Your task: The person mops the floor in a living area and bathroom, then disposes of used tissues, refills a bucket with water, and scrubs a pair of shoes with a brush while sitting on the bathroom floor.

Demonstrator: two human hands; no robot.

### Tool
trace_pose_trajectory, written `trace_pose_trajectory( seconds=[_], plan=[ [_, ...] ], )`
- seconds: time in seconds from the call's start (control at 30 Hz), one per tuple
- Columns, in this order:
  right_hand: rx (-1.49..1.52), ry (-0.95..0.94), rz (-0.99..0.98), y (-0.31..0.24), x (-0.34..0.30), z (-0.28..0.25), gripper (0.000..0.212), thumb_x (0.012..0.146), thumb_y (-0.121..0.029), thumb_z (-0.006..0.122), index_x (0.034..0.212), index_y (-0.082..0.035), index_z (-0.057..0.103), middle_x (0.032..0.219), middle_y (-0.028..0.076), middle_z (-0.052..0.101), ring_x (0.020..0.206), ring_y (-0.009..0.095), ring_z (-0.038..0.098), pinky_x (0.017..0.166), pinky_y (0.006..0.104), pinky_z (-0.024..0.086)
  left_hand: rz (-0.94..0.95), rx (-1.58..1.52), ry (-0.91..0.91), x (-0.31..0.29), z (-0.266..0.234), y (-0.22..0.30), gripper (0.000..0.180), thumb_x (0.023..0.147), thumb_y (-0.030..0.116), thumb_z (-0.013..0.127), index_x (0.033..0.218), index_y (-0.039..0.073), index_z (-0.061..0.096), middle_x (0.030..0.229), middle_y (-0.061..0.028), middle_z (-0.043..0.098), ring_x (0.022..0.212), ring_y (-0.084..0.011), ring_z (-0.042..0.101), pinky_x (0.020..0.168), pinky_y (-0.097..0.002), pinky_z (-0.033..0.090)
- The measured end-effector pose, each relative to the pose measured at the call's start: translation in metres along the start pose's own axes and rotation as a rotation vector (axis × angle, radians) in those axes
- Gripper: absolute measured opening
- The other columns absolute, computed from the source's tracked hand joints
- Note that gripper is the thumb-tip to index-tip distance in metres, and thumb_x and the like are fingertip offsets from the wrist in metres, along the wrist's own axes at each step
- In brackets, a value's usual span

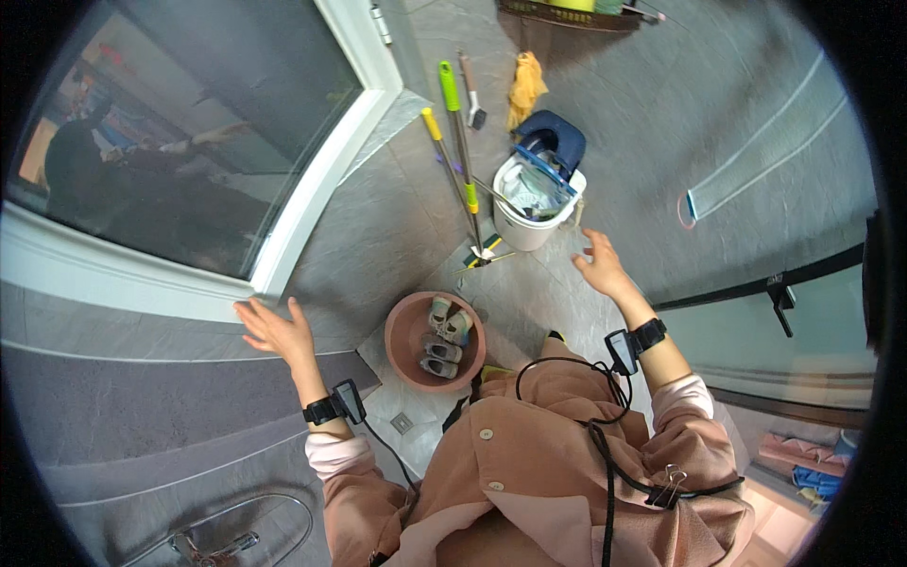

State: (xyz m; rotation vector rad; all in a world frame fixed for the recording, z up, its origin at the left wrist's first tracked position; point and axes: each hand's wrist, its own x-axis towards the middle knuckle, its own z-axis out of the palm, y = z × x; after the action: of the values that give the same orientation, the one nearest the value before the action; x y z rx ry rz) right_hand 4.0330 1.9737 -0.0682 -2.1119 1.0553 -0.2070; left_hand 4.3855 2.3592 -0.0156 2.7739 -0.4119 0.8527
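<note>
My left hand (pixel 274 331) is held out with fingers spread, beside the white window frame (pixel 312 203); I cannot tell whether it touches it. My right hand (pixel 602 265) reaches forward with loosely parted fingers and nothing in them. Nearest to it stands a white bucket (pixel 531 231) holding a blue-edged clear item and other things I cannot make out. Behind the bucket is a dark blue plastic item (pixel 557 137). On the floor between my hands sits a round pink basin (pixel 404 352) with several shoes (pixel 442 350) in it.
Long-handled cleaning tools (pixel 465 151) lean by the wall near a brush (pixel 472 99) and a hanging yellow cloth (pixel 526 90). A glass door with a black handle (pixel 780 302) is at right. A shower tap (pixel 213 546) is at lower left, a floor drain (pixel 402 422) below the basin.
</note>
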Motion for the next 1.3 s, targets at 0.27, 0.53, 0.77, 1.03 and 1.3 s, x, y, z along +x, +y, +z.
trace_pose_trajectory(
  seconds=[0.27, 0.53, 0.77, 1.03, 1.3],
  plan=[
    [0.210, 0.181, 0.247, 0.122, -0.048, -0.076, 0.060, 0.081, -0.022, 0.059, 0.129, 0.004, 0.035, 0.129, 0.024, 0.037, 0.097, 0.029, 0.059, 0.083, 0.0359, 0.048, 0.145, -0.119, -0.040, -0.041, 0.009, 0.125, 0.076, 0.077, 0.030, 0.066, 0.136, 0.001, 0.028, 0.142, -0.0314, 0.010, 0.133, -0.0443, 0.011, 0.103, -0.0583, 0.012],
    [0.265, 0.284, 0.347, 0.234, -0.098, -0.155, 0.056, 0.080, -0.019, 0.060, 0.127, 0.004, 0.038, 0.124, 0.023, 0.043, 0.092, 0.027, 0.060, 0.081, 0.0343, 0.048, 0.455, -0.712, -0.349, -0.149, -0.012, 0.342, 0.057, 0.079, 0.018, 0.064, 0.128, 0.001, 0.040, 0.141, -0.0298, 0.016, 0.130, -0.0436, 0.021, 0.102, -0.0481, 0.026],
    [0.372, 0.467, 0.604, 0.312, -0.202, -0.186, 0.053, 0.080, -0.021, 0.059, 0.125, 0.001, 0.042, 0.120, 0.023, 0.047, 0.090, 0.027, 0.061, 0.081, 0.0358, 0.048, 1.055, -0.874, -0.912, -0.250, -0.032, 0.508, 0.038, 0.081, 0.016, 0.063, 0.115, 0.004, 0.053, 0.125, -0.0235, 0.047, 0.119, -0.0376, 0.042, 0.099, -0.0413, 0.034],
    [0.503, 1.008, 1.028, 0.329, -0.366, -0.149, 0.049, 0.081, -0.018, 0.059, 0.124, 0.000, 0.044, 0.122, 0.024, 0.047, 0.093, 0.030, 0.061, 0.081, 0.0362, 0.048, 1.682, -0.759, -1.722, -0.386, -0.063, 0.652, 0.040, 0.082, 0.023, 0.061, 0.115, 0.002, 0.052, 0.116, -0.0182, 0.054, 0.107, -0.0303, 0.053, 0.089, -0.0370, 0.043],
    [0.577, 1.679, 1.581, 0.261, -0.518, -0.053, 0.042, 0.084, -0.019, 0.058, 0.120, 0.001, 0.049, 0.118, 0.018, 0.055, 0.094, 0.025, 0.060, 0.081, 0.0318, 0.047, 2.363, -0.791, -1.761, -0.527, -0.147, 0.736, 0.039, 0.083, 0.023, 0.060, 0.115, 0.002, 0.053, 0.110, -0.0175, 0.056, 0.100, -0.0292, 0.055, 0.084, -0.0367, 0.045]
  ],
)
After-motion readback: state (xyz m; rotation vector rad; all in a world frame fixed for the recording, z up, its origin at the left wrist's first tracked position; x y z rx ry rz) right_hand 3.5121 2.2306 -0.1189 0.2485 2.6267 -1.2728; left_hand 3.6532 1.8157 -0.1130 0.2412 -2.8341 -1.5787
